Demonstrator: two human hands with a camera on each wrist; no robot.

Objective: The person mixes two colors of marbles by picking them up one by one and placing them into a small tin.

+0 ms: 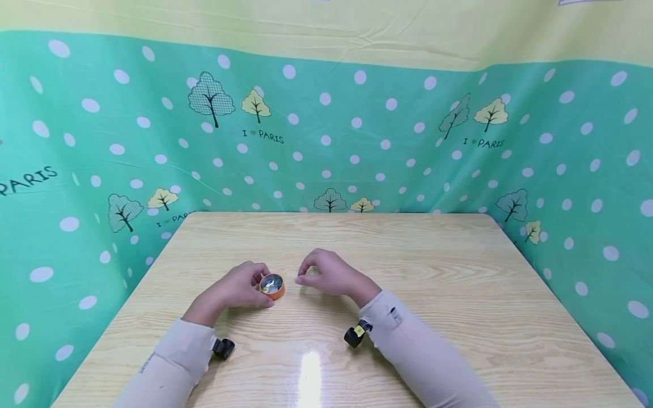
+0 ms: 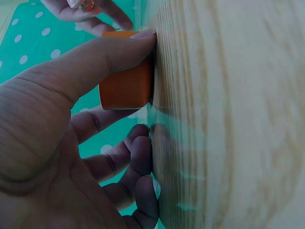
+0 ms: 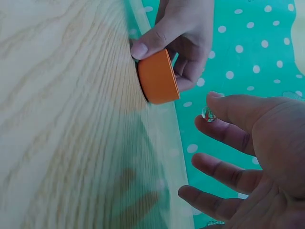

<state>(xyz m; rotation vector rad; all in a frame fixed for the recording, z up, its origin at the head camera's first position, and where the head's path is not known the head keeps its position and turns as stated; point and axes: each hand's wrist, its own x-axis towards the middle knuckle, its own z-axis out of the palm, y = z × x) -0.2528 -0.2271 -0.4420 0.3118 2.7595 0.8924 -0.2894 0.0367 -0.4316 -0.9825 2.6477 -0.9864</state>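
On the wooden table (image 1: 418,255) stands a small round orange cup (image 1: 278,295) with shiny glass pieces, likely marbles, visible inside. My left hand (image 1: 240,286) grips this cup from its left side, the thumb (image 2: 126,51) along the near wall and a finger on the far one. The other left fingers curl loosely beside it, close to the tabletop. A little right of the cup, my right hand (image 1: 329,273) is raised over the table. Between its thumb and index finger it pinches a clear glass marble (image 3: 208,114) with a coloured swirl, while the remaining fingers spread apart.
A green cloth (image 1: 357,153) with white dots and printed trees hangs behind the table and along both sides. Small black wrist cameras sit on the left sleeve (image 1: 176,351) and the right sleeve (image 1: 415,345). A bright light reflection lies on the near tabletop.
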